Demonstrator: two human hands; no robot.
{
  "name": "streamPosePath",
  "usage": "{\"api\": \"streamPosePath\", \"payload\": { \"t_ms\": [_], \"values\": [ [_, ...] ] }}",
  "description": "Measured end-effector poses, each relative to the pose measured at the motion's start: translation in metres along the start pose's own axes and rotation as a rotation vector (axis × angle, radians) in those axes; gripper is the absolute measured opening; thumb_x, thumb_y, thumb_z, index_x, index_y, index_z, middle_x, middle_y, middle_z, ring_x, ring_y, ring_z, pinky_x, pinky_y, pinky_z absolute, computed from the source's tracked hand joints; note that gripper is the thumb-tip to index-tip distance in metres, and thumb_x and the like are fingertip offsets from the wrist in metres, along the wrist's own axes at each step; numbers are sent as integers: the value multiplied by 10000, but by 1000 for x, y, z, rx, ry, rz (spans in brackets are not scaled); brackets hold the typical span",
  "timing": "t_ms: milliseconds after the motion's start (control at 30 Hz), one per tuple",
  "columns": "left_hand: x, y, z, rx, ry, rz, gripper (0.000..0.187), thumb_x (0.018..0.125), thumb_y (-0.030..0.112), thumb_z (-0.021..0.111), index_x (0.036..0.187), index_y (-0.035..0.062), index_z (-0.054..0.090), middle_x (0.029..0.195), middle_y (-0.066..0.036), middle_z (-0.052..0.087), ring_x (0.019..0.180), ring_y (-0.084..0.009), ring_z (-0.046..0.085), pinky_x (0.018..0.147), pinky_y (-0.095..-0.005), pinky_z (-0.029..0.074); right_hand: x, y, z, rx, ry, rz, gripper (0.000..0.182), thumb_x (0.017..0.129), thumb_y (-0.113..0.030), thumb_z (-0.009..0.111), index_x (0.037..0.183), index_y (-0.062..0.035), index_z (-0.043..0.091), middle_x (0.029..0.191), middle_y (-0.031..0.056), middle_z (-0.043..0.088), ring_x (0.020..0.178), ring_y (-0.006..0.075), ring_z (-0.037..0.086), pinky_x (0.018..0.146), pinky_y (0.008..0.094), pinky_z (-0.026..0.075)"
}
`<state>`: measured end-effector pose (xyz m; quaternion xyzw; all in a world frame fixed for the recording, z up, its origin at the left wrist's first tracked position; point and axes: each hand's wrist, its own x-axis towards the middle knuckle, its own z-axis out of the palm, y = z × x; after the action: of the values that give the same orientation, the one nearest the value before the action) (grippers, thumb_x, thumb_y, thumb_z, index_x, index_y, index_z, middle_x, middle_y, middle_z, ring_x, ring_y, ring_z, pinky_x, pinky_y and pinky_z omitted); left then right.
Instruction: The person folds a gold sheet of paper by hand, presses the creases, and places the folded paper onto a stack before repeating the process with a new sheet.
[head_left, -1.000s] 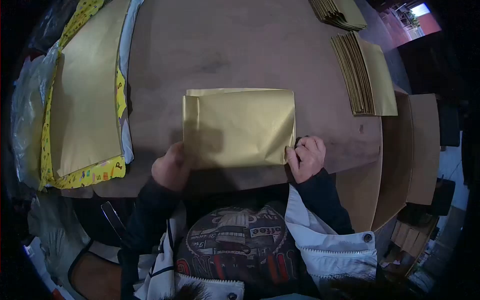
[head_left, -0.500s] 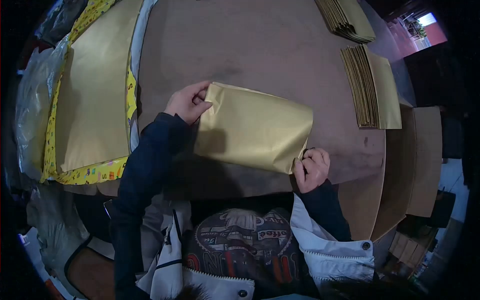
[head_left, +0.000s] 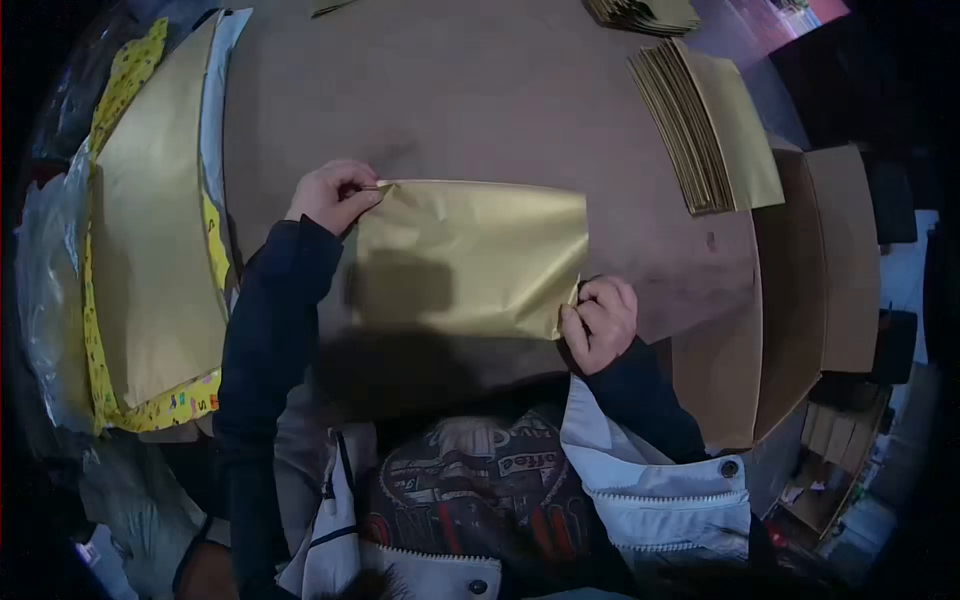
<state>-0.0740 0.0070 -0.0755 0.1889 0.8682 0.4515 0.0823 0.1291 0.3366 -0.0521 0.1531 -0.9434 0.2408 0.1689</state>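
A folded sheet of gold paper (head_left: pixel 470 260) lies in front of me, a little creased at its lower right corner. My left hand (head_left: pixel 335 195) pinches its upper left corner between thumb and fingers. At the lower right corner, the curled fingers of my right hand (head_left: pixel 602 322) grip the paper's edge. A dark shadow falls across the sheet's left half.
The brown tabletop (head_left: pixel 400 90) carries a stack of large flat gold sheets (head_left: pixel 155 240) on yellow patterned wrapping (head_left: pixel 185 400) at left. Folded gold bundles (head_left: pixel 710 130) stand at right. An open cardboard box (head_left: pixel 790 300) adjoins the table's right edge.
The view has shifted. Both hands still hold the gold paper, which now lies straighter, its top edge closer to level, with its right end less curled.
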Motion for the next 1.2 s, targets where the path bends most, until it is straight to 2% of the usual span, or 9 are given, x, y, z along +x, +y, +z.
{"api": "streamPosePath", "payload": {
  "t_ms": [133, 167, 300, 400, 600, 700, 867, 1033, 1200],
  "values": [
    [-11, 12, -6, 123, -12, -136, 151, 750, 130, 716, 809, 6, 654, 812, -77, 619, 702, -152, 588, 640, -279, 471, -10, 4, 7, -29, 59, 100, 161, 732, -145, 657, 637, -24, 611, 1006, 165, 611, 990, 364, 533, 865, 470, 394],
    [-15, 15, -6, 181, 16, -179, 151, 752, 133, 713, 806, 6, 653, 780, -76, 608, 685, -148, 580, 628, -278, 465, -13, 5, 5, -57, 0, 118, 176, 721, -141, 667, 647, 5, 603, 1095, 226, 593, 1079, 417, 514, 962, 457, 368],
    [-24, 13, 0, 268, 81, -165, 184, 760, 176, 705, 858, 23, 681, 806, -106, 616, 707, -198, 612, 663, -305, 495, -10, 2, -3, -84, -71, 135, 174, 730, -163, 675, 732, 2, 620, 1160, 251, 555, 1131, 423, 475, 964, 487, 360],
    [-28, 17, 3, 273, 124, -163, 216, 762, 209, 709, 899, 42, 696, 832, -116, 625, 727, -225, 624, 685, -330, 507, 10, -6, -21, -170, -201, 147, 341, 754, -206, 691, 1020, -18, 589, 1307, 229, 451, 1228, 405, 400, 990, 541, 331],
    [-27, 29, 3, 329, 91, -209, 231, 767, 235, 707, 930, 71, 704, 894, -121, 619, 820, -259, 622, 740, -340, 505, 99, -17, 14, -94, -276, -212, 390, 835, -188, 607, 1175, -18, 521, 1277, 179, 473, 1262, 335, 395, 1028, 479, 346],
    [-34, 18, 5, 312, 132, -157, 232, 763, 228, 704, 940, 78, 699, 910, -113, 609, 854, -264, 615, 763, -340, 499, 112, 5, 47, -323, -451, -108, 404, 882, -239, 543, 1226, -38, 479, 1298, 165, 459, 1251, 325, 401, 1017, 499, 339],
    [-41, 18, 3, 330, 132, -107, 220, 755, 211, 699, 932, 81, 687, 897, -106, 601, 861, -270, 608, 772, -347, 495, 93, 10, 54, -227, -226, -191, 404, 821, -172, 618, 1197, -64, 518, 1224, 142, 493, 1175, 306, 454, 982, 491, 350],
    [-43, 9, 4, 344, 183, -38, 205, 758, 220, 694, 910, 84, 683, 910, -106, 604, 850, -280, 612, 758, -352, 501, 94, 9, 54, -251, -272, -163, 374, 824, -169, 614, 1177, -77, 534, 1232, 129, 495, 1175, 306, 456, 978, 497, 354],
    [-37, 23, -2, 382, 111, -209, 217, 763, 257, 692, 904, 92, 692, 892, -121, 616, 846, -293, 616, 754, -370, 501, 93, 8, 51, -245, -336, -162, 388, 859, -216, 578, 1209, -65, 507, 1308, 144, 451, 1235, 318, 404, 993, 538, 330]
  ]
}}
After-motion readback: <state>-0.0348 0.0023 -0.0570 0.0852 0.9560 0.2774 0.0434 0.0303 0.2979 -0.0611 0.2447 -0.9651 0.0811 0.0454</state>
